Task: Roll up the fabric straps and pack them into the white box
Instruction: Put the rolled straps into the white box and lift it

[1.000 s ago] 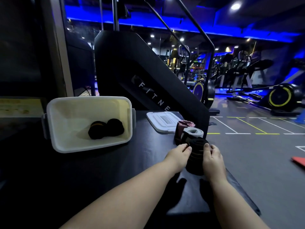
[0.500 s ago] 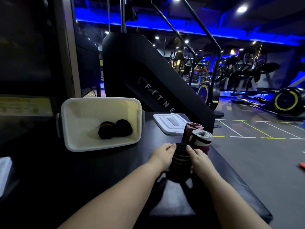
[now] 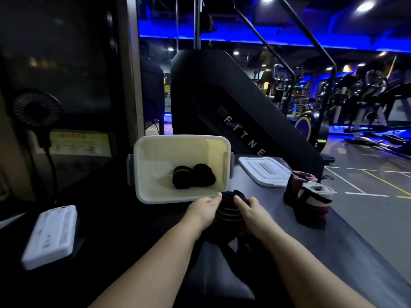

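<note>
two black rolls (image 3: 182, 180) already lie in the white box (image 3: 178, 150) toward the tabletop's far edge. the left hand (image 3: 203, 208) and right hand (image 3: 252, 211) each keep a closed grip on a third black roll (image 3: 229, 211), just short of the box's near rim. a grey-white roll (image 3: 315, 192) and a maroon roll (image 3: 300, 177) wait by the right edge, not yet packed.

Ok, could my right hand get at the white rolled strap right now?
Probably, once freed: the right hand grips the black rolled strap with the left hand, but only bare table lies between it and the white rolled strap.
</note>
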Available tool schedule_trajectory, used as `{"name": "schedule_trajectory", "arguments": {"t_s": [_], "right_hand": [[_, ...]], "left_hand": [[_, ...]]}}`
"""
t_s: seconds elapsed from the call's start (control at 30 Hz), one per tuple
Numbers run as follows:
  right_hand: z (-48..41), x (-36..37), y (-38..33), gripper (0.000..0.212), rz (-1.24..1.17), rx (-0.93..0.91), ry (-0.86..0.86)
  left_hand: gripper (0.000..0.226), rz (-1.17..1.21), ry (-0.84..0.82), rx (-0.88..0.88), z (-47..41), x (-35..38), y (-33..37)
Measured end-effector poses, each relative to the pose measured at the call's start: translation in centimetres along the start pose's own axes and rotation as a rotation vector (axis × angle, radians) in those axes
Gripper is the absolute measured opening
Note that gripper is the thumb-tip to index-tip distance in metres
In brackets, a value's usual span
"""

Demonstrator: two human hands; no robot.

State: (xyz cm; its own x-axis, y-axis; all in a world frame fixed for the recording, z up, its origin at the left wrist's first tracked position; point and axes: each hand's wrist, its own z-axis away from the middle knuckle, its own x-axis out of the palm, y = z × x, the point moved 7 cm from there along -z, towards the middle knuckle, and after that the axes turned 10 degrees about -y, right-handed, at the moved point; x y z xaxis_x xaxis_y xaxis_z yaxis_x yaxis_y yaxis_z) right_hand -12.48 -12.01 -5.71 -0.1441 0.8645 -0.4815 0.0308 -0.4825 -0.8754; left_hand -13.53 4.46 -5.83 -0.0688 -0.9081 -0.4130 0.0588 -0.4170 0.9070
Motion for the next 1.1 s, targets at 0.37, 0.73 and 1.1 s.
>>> {"name": "schedule_trajectory", "arguments": {"t_s": [0.37,0.73,1.1], "right_hand": [[-3.2,7.2,-5.1,0.039,0.028,-0.123,-0.157],[-5.1,10.5,-9.8,0.035,0.275,-0.349,-0.122],[-8.7,13.5,-11.0,0.047,0.398,-0.406,-0.127]], "left_hand": [[0.034,0.049,0.173,-0.020,1.3,-7.5,-3.3],[0.037,0.065,0.372,0.148,1.0,-13.0,-3.2],[0.042,0.026,0.379,0.016,-0.9,-14.3,-4.7]]}}
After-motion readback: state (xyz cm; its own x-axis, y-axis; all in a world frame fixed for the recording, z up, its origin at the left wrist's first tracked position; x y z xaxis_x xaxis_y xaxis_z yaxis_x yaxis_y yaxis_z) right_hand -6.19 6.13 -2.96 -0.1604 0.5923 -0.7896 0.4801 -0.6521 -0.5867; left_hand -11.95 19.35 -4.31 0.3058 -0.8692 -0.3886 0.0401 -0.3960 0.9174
